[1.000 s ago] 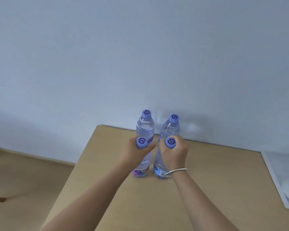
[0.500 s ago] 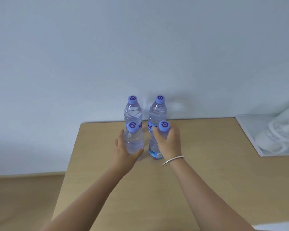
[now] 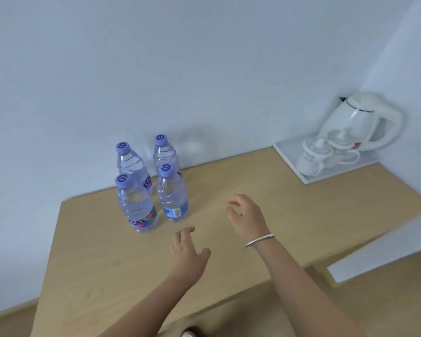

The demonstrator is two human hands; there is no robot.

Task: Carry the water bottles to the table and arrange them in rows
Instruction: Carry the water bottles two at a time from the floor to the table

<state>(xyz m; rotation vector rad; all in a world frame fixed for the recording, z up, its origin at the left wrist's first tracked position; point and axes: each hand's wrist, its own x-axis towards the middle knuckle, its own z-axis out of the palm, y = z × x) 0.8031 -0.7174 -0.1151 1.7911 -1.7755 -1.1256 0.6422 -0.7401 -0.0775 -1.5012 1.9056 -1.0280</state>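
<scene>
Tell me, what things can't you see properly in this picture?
- Head view: back-row water bottles, lower parts hidden behind the front bottles.
- Cups on the tray, blurred; details unclear.
- Object at the bottom edge, cut off; cannot tell what it is.
- Bottle labels, print too small to read.

A white electric kettle (image 3: 360,121) stands on a white tray (image 3: 287,148) at the worktop's far right corner, with two white lidded cups (image 3: 314,158) in front.

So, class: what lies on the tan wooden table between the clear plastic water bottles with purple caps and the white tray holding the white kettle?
Nothing: the head view shows only bare tan wooden table between the bottles and the white tray.
</scene>
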